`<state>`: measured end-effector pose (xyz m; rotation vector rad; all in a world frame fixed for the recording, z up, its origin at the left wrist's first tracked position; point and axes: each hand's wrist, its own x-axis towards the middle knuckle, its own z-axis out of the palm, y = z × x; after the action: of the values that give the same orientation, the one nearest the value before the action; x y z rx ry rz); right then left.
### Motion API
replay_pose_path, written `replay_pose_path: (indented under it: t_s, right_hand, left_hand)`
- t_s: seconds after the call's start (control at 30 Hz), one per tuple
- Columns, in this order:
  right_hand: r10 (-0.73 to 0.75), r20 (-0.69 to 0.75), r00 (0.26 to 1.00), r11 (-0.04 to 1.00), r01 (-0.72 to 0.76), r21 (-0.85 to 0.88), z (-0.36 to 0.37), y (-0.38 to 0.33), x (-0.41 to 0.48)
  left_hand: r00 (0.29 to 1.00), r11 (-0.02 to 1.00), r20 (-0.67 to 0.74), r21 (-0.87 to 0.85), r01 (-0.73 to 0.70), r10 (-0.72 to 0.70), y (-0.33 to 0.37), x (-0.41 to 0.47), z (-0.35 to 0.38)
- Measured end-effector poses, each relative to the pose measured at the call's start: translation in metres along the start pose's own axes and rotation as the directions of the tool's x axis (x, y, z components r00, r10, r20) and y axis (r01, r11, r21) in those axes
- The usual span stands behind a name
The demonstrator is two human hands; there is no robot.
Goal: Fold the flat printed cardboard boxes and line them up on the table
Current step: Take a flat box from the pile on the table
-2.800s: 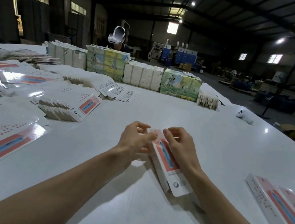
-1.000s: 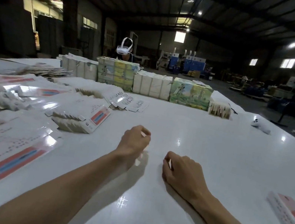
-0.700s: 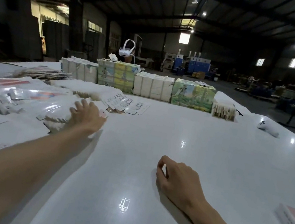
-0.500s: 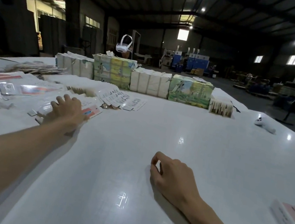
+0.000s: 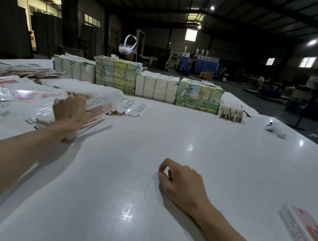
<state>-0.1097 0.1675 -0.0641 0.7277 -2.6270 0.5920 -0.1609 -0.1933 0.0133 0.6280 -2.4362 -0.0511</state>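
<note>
The glossy white table [image 5: 140, 201] carries heaps of flat printed boxes [image 5: 11, 93] at the frame's left, wrapped bundles [image 5: 155, 86] along its far edge, a white controller [image 5: 275, 129] upper right, and folded boxes [image 5: 307, 231] lower right.

Ceiling lights [image 5: 212, 8] gleam on the white table [image 5: 171, 143].

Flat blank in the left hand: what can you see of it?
The flat box blank is thin white card, unfolded, with a slight sheen. It is printed with rows of small dark text and a red panel bearing a blue stripe. It sits tilted, raised off the pile of blanks. The left hand grips its left end; nothing else visibly touches it.
</note>
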Motion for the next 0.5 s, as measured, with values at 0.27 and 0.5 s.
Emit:
replay_pose_path:
  t_s: [0.27,0.5]
  right_hand:
    - [0.217,0.016,0.976,0.793,-0.186,0.580,-0.011,0.001,0.004]
    - [0.445,0.105,0.890,0.291,-0.254,0.922,-0.023,0.017,0.009]
  left_hand:
    - [0.844,0.699,0.512,-0.663,0.268,0.162,0.051,-0.061,-0.040]
    - [0.515,0.465,0.713,-0.701,0.540,0.476,0.103,-0.153,-0.051]
